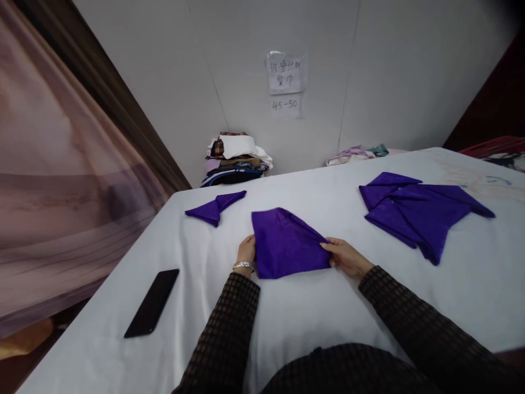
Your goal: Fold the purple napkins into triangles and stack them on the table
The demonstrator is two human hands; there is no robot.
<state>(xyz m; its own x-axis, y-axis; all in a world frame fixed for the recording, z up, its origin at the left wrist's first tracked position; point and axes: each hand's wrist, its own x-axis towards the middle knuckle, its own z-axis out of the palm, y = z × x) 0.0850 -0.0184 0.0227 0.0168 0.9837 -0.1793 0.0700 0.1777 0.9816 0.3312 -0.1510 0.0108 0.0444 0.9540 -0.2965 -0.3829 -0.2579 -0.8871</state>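
A purple cloth napkin (285,241), folded into a rough square, lies on the white-covered table (320,312) right in front of me. My left hand (246,253) grips its left edge, fingers curled under the cloth, a silver bracelet on the wrist. My right hand (343,256) pinches the napkin's right corner between thumb and fingers. Both my sleeves are dark and checked.
A small folded purple napkin (215,208) lies at the far left. A loose pile of purple napkins (422,216) lies at the right. A black phone (152,302) rests near the left edge. Stacked folded fabrics (235,158) sit by the wall under a paper sign (286,74).
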